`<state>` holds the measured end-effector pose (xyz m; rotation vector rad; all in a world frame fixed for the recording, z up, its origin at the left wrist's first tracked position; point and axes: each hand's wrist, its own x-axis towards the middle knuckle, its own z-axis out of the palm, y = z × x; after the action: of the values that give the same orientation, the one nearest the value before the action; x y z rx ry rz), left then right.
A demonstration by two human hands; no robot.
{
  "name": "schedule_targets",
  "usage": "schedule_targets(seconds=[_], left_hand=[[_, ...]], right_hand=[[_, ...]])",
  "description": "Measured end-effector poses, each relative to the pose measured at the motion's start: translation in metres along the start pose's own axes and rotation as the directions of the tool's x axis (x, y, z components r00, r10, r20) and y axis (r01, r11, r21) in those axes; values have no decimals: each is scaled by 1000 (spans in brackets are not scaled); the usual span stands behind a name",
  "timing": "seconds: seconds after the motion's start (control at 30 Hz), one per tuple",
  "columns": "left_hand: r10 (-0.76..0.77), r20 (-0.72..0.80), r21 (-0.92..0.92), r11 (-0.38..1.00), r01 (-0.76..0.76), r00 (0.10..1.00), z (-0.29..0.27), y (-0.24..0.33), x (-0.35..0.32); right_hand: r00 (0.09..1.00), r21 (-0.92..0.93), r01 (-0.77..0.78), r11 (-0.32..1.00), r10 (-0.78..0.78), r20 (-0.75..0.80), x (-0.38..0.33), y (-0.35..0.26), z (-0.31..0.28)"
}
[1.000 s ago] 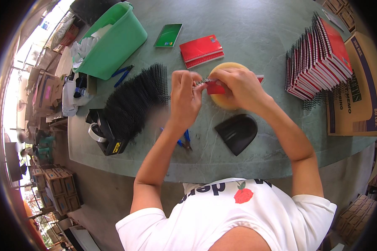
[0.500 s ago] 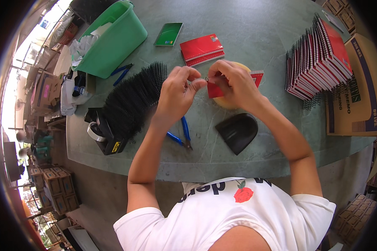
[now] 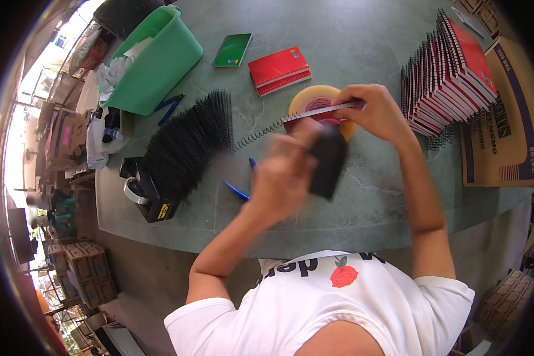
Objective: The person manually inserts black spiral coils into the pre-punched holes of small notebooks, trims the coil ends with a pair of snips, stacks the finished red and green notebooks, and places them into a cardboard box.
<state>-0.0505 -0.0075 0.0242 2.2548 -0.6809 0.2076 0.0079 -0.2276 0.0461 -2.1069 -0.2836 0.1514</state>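
Left grip [image 3: 283, 178] is a blur, so I can't tell whether it's closed on the dark curved piece [image 3: 330, 161] right beside it or just passing it. My guess is it has hold of it, since the piece looks tilted up off the worktop [image 3: 362, 207]. Blue pliers [image 3: 237, 191] lie just beside that wrist, handles partly covered, which looks like a handy spot for them.

Right grip [image 3: 377, 113] is definitely occupied: fingers pinched on the far right end of a red notebook [image 3: 321, 111]. Holding it out there leaves most of the punched edge free. A black coil [image 3: 260, 134] sticks out past the notebook's left end, toward the left. The notebook sits over a yellow tape roll [image 3: 310, 93], which probably props it up a bit, though the contact is hidden.

The row of black coils [image 3: 190, 145] is on the left, I'd say for easy left-hand reach. Coiled notebooks [image 3: 448, 80] stand bunched on the right by a cardboard box [image 3: 504, 127]. Further off: a couple of red notebooks [image 3: 279, 68] stacked together, then a green notebook [image 3: 232, 50].
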Motion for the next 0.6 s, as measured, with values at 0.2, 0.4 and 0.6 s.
schedule_targets(seconds=[0.2, 0.4, 0.6], left_hand=[[109, 30, 241, 964, -113, 994, -15, -17, 13], [93, 118, 257, 959, -121, 989, -17, -26, 26], [295, -283, 292, 933, -211, 912, -27, -11, 40]], right_hand=[[990, 652, 102, 751, -9, -143, -10, 47, 29], [989, 587, 111, 802, -28, -148, -20, 42, 29], [986, 582, 102, 807, -6, -164, -27, 45, 34]])
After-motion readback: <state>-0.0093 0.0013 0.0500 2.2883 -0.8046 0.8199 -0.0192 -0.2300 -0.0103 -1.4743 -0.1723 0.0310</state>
